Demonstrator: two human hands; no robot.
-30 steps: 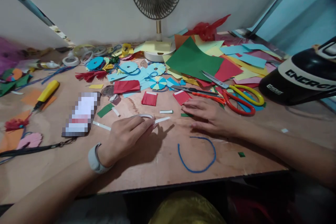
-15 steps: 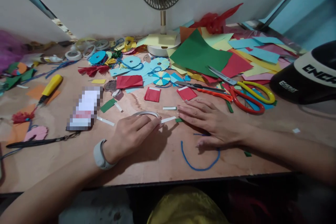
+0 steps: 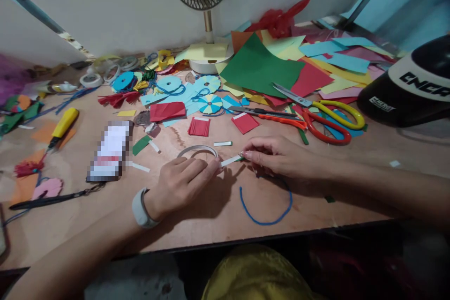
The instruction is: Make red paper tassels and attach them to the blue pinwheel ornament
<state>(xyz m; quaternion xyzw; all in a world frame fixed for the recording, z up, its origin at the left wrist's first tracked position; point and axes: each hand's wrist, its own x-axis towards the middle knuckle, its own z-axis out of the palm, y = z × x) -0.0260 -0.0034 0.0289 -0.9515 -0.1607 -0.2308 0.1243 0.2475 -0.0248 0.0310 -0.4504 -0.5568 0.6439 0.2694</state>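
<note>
White tape strip (image 3: 230, 161) spans from L hand (image 3: 186, 178) to R hand (image 3: 276, 155) over worktop (image 3: 200, 232). L hand's closed on tape roll (image 3: 198, 147), ring showing past the fingers. R hand pinches green paper bit (image 3: 241, 158) at strip's R end. Blue cord (image 3: 269, 223) lies curved nr worktop's front edge. Just beyond strip: short green pc (image 3: 227, 143) w/ white tape on top, plus 2 red paper sqs (image 3: 198, 127) w/ white far edges.
</note>
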